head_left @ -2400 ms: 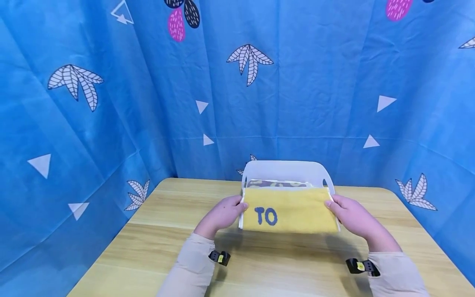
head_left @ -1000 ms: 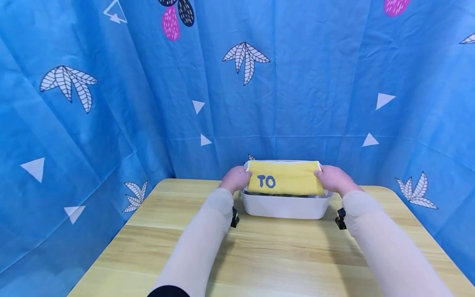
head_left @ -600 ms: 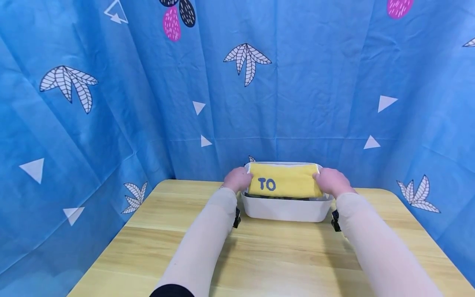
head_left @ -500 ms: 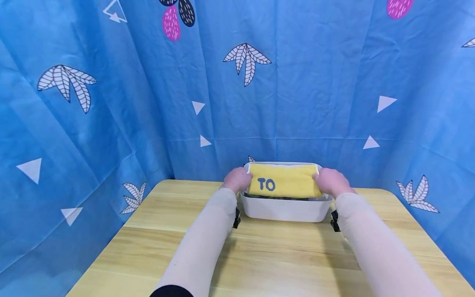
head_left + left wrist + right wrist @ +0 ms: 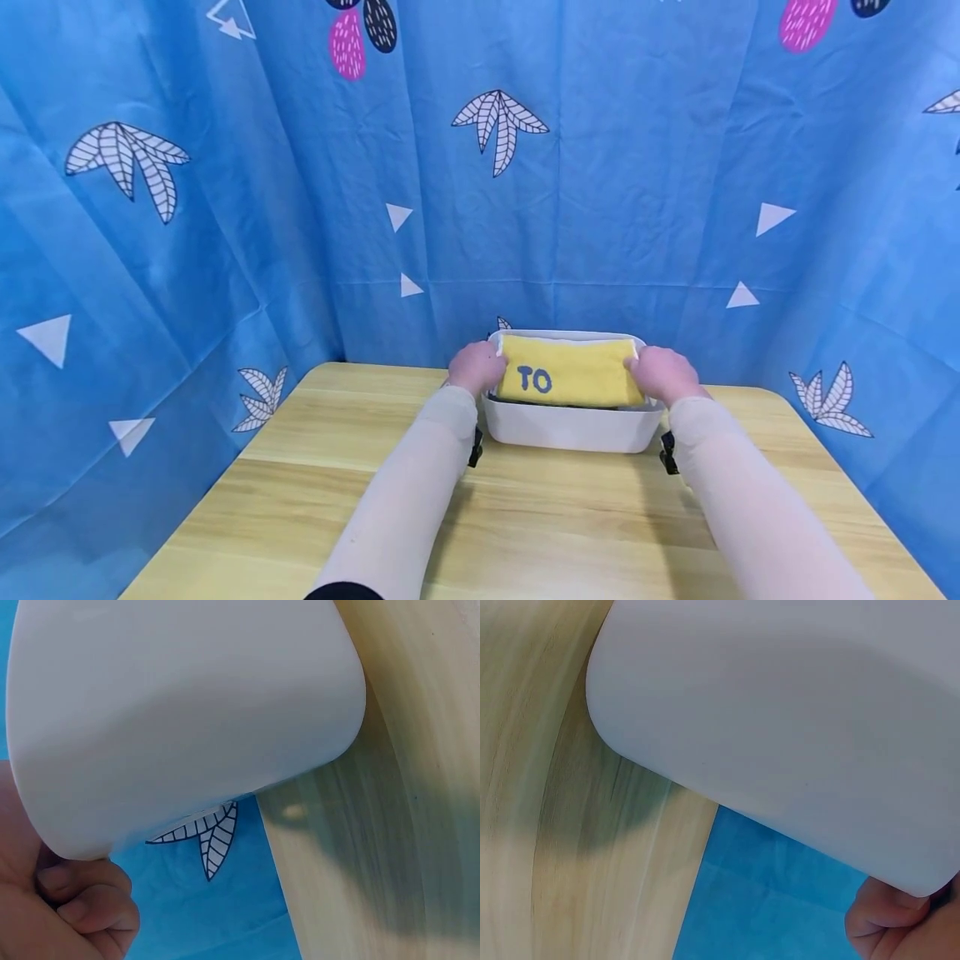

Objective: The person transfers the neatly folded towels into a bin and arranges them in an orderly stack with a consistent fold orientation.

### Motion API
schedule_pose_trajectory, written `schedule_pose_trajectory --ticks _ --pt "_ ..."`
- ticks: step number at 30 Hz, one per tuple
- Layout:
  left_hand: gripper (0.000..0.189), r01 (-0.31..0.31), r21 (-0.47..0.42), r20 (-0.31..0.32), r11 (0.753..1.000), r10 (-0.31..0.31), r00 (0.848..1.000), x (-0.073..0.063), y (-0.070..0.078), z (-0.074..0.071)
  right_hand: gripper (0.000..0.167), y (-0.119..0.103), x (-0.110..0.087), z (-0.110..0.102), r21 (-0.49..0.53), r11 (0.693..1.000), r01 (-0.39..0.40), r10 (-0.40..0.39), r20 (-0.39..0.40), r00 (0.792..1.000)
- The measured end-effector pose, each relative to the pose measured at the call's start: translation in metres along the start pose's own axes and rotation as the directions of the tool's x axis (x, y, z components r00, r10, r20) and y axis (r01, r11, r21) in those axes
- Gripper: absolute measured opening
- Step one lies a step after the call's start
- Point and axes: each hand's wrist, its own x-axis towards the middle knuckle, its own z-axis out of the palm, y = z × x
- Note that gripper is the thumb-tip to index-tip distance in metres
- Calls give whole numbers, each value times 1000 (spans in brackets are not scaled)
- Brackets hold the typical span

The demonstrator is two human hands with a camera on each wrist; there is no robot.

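A folded yellow towel (image 5: 573, 379) with white edges and dark "TO" lettering lies across the mouth of a white plastic basket (image 5: 570, 429). My left hand (image 5: 477, 367) pinches the towel's left end, thumb on top, right at the basket's rim. At the opposite end, my right hand (image 5: 663, 372) holds the towel the same way. A dark strip shows under the towel's front edge; the rest of the contents is hidden. In the left wrist view, curled fingers (image 5: 97, 896) sit by the corner of the basket wall (image 5: 187, 712); the right wrist view shows similarly curled fingers (image 5: 881, 915).
The basket stands near the back edge of a light wooden table (image 5: 360, 433). Behind and on both sides hangs a blue curtain (image 5: 600, 208) with leaf and triangle prints. Black camera straps (image 5: 476, 447) sit at both wrists.
From in front of the basket, both hands have carried the towel forward and over its mouth. During the last half second the towel has sunk slightly lower between the walls.
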Motion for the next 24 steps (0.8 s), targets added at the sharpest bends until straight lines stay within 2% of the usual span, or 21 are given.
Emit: schedule_pose_trajectory --ticks 8,12,16,24 --pt "41 -27 72 19 997 26 999 1 1 1 50 4 0 3 -27 1000 8 -9 -40 999" --pt "39 -15 61 13 998 15 1000 1 -2 3 51 3 -1 4 -11 1000 15 -15 -27 1000" --pt "38 -21 53 -5 998 22 1000 1 -6 3 47 2 -1 3 6 1000 28 -28 -45 999" --pt "36 -33 -6 11 999 33 999 -1 -8 4 45 7 -2 4 47 998 32 -30 -47 998"
